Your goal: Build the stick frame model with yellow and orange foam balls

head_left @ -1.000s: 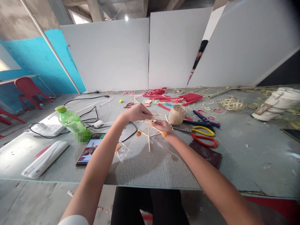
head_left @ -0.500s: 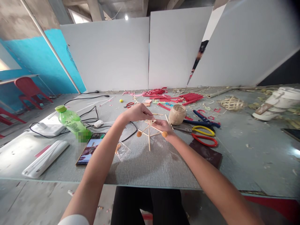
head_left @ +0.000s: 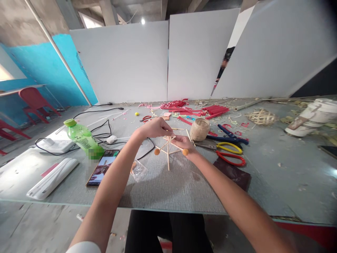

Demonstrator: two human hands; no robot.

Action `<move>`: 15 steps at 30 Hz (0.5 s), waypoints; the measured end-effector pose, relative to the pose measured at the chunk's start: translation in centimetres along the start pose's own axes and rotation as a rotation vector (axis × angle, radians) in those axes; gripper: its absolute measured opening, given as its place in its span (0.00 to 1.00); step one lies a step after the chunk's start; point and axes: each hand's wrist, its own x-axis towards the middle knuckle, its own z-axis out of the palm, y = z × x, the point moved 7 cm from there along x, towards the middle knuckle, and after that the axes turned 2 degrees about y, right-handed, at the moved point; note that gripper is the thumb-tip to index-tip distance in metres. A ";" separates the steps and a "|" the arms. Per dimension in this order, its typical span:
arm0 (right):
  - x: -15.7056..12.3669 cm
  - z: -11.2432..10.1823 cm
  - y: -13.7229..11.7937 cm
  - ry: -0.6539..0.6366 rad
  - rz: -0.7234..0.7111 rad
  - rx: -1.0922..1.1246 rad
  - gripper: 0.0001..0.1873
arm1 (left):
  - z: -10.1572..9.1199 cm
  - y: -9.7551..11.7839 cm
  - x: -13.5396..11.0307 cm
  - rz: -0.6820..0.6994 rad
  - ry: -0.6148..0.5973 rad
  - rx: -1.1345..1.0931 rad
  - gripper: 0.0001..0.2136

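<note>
My left hand comes over the top of the stick frame, its grip pressed together on the joint where the thin sticks cross. My right hand takes the frame from the side, pinching one slanted stick just above an orange ball. A second ball caps the stick opposite. The frame stands just left of the twine roll and a little nearer to me, one stick end resting on the counter. With so little footing, I judge it needs both grips to stay upright, one above and one at the side.

Right of the roll lie the scissors, yellow-handled and red-handled, handles towards me and within reach. Beyond the roll, red strips are heaped. Well to its left are a green bottle and a lit phone. Far to its right, a white bucket lies on its side.

The counter is grey, grained and littered with shavings. White boards wall off its far edge, and a blue wall shows far left of the roll.
</note>
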 end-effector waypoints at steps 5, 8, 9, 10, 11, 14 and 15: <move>-0.1 0.1 0.0 -0.005 0.009 -0.003 0.22 | 0.0 0.0 -0.1 -0.026 -0.009 0.019 0.12; 0.0 0.1 0.1 0.002 0.013 0.001 0.22 | 0.0 0.0 0.0 -0.025 -0.006 0.022 0.11; 0.0 0.0 0.1 0.005 0.014 0.003 0.22 | 0.0 0.0 0.0 -0.020 -0.006 0.019 0.11; 0.0 0.0 0.2 0.006 0.015 0.005 0.22 | 0.0 0.0 0.0 -0.015 -0.008 0.015 0.11; 0.1 0.0 0.2 0.007 0.016 0.008 0.22 | 0.0 0.0 0.0 -0.012 -0.009 0.010 0.11; 0.1 0.1 0.1 0.010 0.016 0.017 0.23 | 0.0 0.1 -0.1 -0.012 -0.004 -0.007 0.11; 0.1 0.1 0.1 0.012 0.017 0.018 0.23 | 0.0 0.1 -0.1 -0.010 -0.002 -0.013 0.11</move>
